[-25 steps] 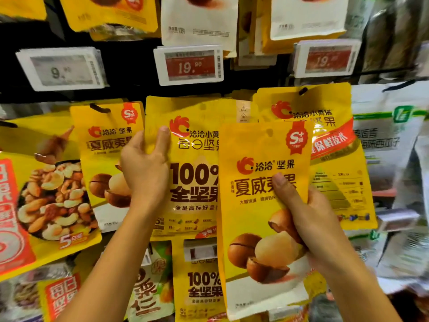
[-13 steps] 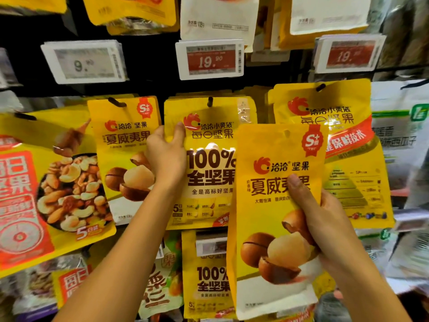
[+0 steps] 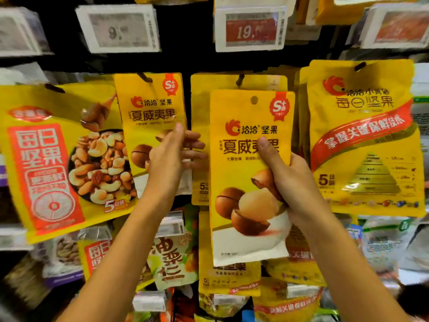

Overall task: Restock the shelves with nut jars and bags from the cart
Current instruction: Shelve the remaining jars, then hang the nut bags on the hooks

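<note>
My right hand [image 3: 293, 182] grips a yellow macadamia nut bag [image 3: 243, 173] by its right edge, thumb across the front. It is held upright in front of a hanging yellow bag [image 3: 232, 82] on the middle peg. My left hand [image 3: 170, 159] holds the right edge of a matching macadamia bag [image 3: 148, 112] that hangs on a peg [image 3: 144, 77] to the left, thumb in front and fingers behind. The held bag's hang hole [image 3: 254, 100] is free of any peg.
A large mixed-nut bag [image 3: 53, 159] hangs at the left and another yellow bag [image 3: 364, 140] at the right. Price tags [image 3: 250, 29] line the rail above. More bags [image 3: 176, 259] hang on the row below, behind my forearms.
My right hand has carried the held bag left and up, in front of the middle peg's bag. My left hand has closed its grip on the hanging macadamia bag's edge. The view has moved closer.
</note>
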